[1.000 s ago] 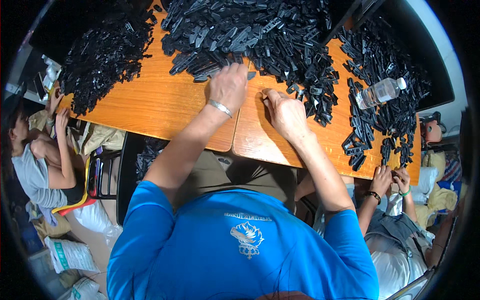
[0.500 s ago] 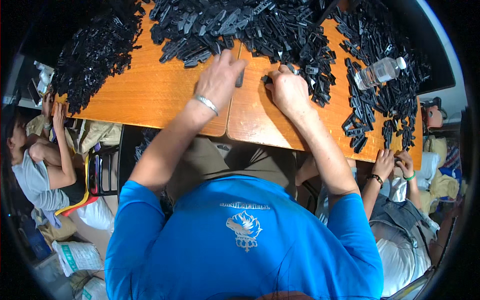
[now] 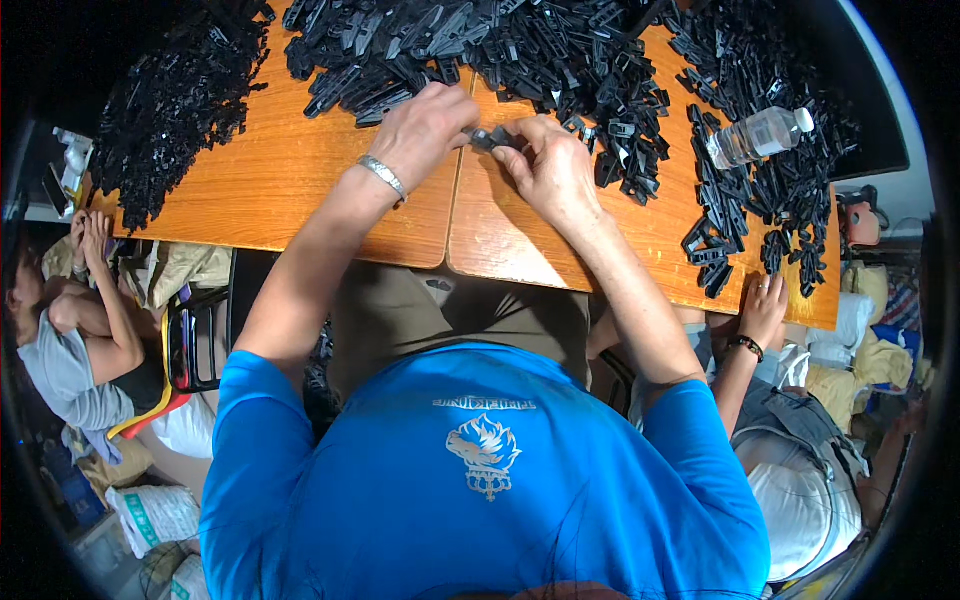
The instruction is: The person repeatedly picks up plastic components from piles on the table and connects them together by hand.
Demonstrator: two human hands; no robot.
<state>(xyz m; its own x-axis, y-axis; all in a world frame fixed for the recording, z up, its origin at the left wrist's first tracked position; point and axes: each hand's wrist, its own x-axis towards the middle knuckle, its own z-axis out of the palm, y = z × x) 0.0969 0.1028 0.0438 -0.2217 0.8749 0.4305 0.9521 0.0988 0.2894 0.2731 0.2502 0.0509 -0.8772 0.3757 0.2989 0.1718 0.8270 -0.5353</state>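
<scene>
My left hand (image 3: 422, 128) and my right hand (image 3: 560, 178) meet above the table, near the seam between its two boards. Small black plastic parts (image 3: 488, 139) show between my fingertips. The left fingers pinch one at its left end, and the right thumb and fingers close on the black plastic at the other side. Whether the two ends are joined or only touch is hard to make out. Just beyond my hands lies a big heap of long black plastic parts (image 3: 440, 45), with its near edge close to my left knuckles.
A heap of smaller black pieces (image 3: 175, 120) covers the table's left side. More black parts (image 3: 715, 215) lie at the right, with a clear plastic bottle (image 3: 755, 138) on them. The wooden table (image 3: 330, 190) ends before my lap. Co-workers sit at left and right.
My right hand has moved left from the heap's edge with a black part. My left hand has picked up the dark piece beside it, and both hands have come together.
</scene>
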